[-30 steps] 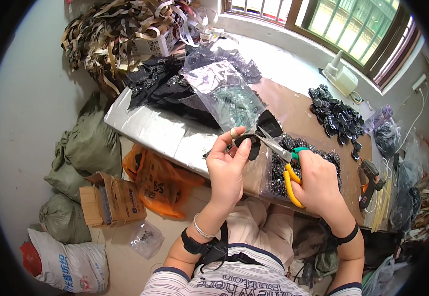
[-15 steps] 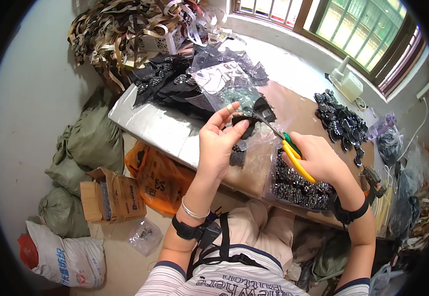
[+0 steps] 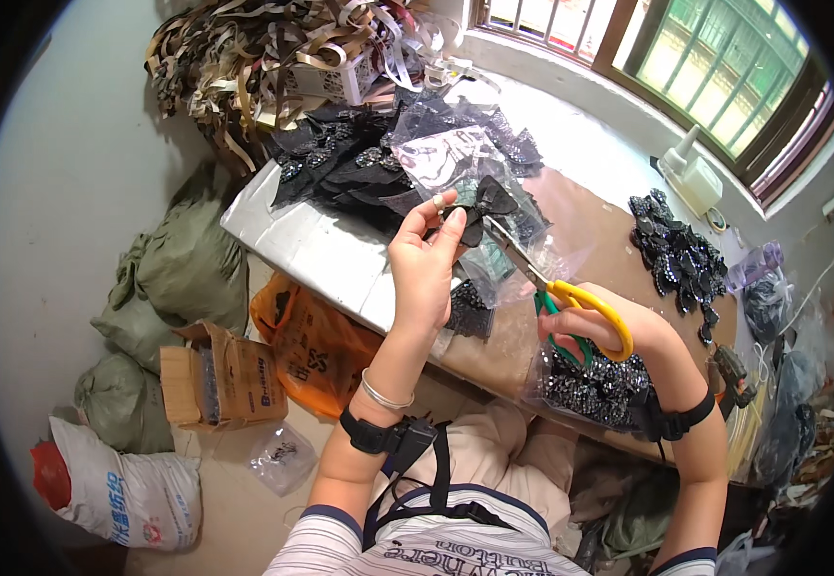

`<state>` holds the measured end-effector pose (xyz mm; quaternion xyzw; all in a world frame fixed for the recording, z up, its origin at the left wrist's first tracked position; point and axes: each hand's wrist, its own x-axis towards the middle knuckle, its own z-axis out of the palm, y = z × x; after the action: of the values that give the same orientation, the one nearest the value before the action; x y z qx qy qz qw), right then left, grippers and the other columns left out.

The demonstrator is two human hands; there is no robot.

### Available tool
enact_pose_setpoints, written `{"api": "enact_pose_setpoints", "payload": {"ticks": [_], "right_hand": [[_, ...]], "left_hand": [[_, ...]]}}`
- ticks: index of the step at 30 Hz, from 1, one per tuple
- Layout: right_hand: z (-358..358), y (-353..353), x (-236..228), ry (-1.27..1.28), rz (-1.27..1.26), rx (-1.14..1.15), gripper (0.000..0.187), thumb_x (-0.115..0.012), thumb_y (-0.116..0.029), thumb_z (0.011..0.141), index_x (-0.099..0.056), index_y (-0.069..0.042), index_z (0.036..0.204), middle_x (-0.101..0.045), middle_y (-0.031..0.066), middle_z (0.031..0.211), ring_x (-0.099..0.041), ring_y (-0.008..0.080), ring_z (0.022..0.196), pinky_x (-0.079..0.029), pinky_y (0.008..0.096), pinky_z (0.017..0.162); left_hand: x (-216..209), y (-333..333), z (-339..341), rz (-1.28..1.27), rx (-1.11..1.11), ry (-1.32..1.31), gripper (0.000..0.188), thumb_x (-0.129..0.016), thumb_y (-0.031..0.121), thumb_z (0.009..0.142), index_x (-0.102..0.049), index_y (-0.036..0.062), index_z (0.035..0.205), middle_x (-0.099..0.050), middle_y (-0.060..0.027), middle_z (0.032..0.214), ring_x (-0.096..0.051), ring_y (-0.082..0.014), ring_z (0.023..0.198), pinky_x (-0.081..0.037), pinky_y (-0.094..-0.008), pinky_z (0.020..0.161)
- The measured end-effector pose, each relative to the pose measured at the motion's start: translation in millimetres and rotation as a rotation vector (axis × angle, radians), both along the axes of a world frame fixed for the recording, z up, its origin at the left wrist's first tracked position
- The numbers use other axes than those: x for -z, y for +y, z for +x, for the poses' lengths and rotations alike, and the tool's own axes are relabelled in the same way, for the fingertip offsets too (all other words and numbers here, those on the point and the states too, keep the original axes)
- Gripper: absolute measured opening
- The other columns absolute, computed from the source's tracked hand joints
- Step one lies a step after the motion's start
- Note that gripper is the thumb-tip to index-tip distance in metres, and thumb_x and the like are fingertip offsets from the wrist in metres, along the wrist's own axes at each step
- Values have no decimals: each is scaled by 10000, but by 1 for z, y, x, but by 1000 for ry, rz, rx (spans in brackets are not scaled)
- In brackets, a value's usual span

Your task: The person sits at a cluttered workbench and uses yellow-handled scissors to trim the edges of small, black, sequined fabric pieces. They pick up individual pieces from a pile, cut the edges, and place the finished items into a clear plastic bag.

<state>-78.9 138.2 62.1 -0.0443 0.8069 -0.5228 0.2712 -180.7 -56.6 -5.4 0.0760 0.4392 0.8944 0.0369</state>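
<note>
My left hand (image 3: 421, 269) pinches a small black fabric piece (image 3: 496, 196) with petal-like lobes between thumb and fingers, above the table. In my right hand (image 3: 649, 331) is a pair of scissors with yellow and green handles (image 3: 585, 296). The blades point up and left, their tips close to the lower edge of the black piece; whether they touch it I cannot tell. Beneath both hands lies a clear plastic bag (image 3: 455, 158). A black sequined piece (image 3: 470, 312) rests just below my left hand.
Black sequined fabric (image 3: 340, 158) is heaped at the table's far left. Another sequined pile (image 3: 676, 254) lies right, and a bag of sequined pieces (image 3: 590, 389) near the front edge. A white bottle (image 3: 695, 182) stands by the window; a glue gun (image 3: 732, 374) lies right. Strips (image 3: 292, 48) overflow a crate.
The scissors have turned in my right hand, their yellow handle now uppermost, and have drawn back a little. The black piece in my left hand has been turned, showing more of its lobes.
</note>
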Motion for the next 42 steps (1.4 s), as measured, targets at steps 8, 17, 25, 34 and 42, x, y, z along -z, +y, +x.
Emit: {"api": "enact_pose_setpoints", "payload": {"ticks": [8,17,25,34,42], "right_hand": [[0,4,-7,-115,-138,41,275,-548,-234,909,-619,26,854,-554,58,647,-551,133,525,-444,261,506],[6,-5,6,-155,-293,103,241,-543,-229,890,-559,4,829,-537,56,617,-541,142,510,-437,260,477],[1,-17,0,-118,-396,146,252,-568,-236,846,-538,-18,724,-504,53,567,-501,136,469,-407,261,427],[-11,-14,3,-219,-439,258,318,-579,-263,876,-512,-34,666,-415,13,458,-403,97,359,-316,244,352],[10,5,0,-262,-542,357,268,-613,-257,872,-536,-51,718,-458,9,529,-448,102,421,-356,242,405]], "left_hand": [[-2,4,15,-56,-21,76,266,-640,40,917,-593,-17,1173,-568,6,928,-546,-35,808,-471,-173,720],[-1,5,26,128,29,-62,239,-621,34,921,-579,36,1156,-613,-14,990,-619,-53,838,-518,-182,683],[5,15,32,202,-17,-42,262,-618,11,915,-557,48,1167,-602,-11,1015,-604,-43,843,-499,-166,682],[13,19,5,15,-81,58,265,-636,29,909,-571,52,1165,-593,7,1000,-582,-28,817,-470,-155,652],[-36,26,-28,-699,-307,524,200,-787,33,735,-739,19,929,-636,-11,818,-521,-54,680,-429,-213,605]]}}
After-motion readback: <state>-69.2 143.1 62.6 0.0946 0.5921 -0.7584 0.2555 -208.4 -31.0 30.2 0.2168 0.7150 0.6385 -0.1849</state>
